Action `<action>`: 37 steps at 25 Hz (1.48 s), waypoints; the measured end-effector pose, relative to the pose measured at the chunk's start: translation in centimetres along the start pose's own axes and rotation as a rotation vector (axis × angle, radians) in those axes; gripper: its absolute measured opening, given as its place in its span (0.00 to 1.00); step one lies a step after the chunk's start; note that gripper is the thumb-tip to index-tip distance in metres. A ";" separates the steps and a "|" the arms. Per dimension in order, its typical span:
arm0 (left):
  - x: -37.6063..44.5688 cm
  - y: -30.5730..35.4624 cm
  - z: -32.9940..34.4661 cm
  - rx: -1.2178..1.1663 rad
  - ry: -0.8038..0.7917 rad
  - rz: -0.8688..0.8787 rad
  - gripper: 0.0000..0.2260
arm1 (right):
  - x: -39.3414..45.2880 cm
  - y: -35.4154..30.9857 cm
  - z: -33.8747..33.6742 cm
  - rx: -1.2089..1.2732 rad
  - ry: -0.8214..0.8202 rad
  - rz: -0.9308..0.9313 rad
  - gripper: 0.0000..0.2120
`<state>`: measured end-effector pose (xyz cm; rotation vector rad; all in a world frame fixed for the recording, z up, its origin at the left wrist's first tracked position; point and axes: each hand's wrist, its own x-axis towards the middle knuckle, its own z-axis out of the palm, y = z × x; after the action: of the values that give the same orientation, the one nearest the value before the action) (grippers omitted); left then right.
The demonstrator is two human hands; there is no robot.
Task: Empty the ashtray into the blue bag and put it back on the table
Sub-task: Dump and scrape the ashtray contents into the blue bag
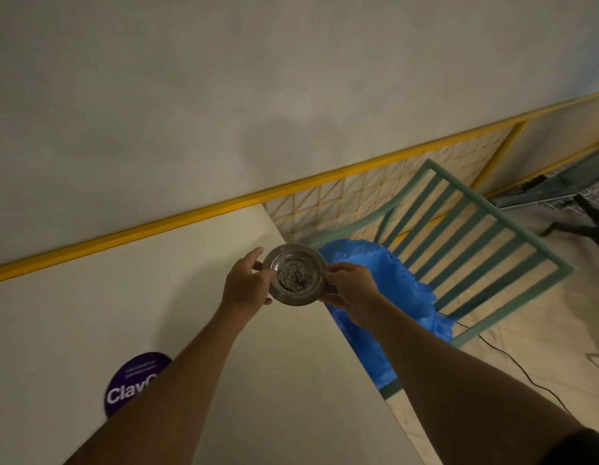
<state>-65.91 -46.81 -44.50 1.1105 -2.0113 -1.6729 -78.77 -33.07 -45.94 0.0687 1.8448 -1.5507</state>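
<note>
A round metal ashtray (294, 274) with dark ash and bits in its bowl is held level above the far right corner of the white table (157, 297). My left hand (248, 286) grips its left rim, and my right hand (351, 292) grips its right rim. The blue bag (385, 283) lies crumpled on a chair seat just right of the table edge, partly hidden under my right hand and forearm.
A green slatted chair (476, 243) stands right of the table and carries the bag. A yellow rail (191, 214) with mesh runs along the wall behind. A purple round sticker (130, 380) lies on the table. A black cable (512, 360) crosses the floor.
</note>
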 end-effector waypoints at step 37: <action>8.7 -12.3 19.9 1.060 0.014 0.512 0.21 | 17.8 5.4 -21.8 -0.115 0.441 0.021 0.06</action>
<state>-80.20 -39.36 -63.58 0.6926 -2.8936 -0.2869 -99.93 -19.41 -59.68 0.4034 2.2598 -1.4952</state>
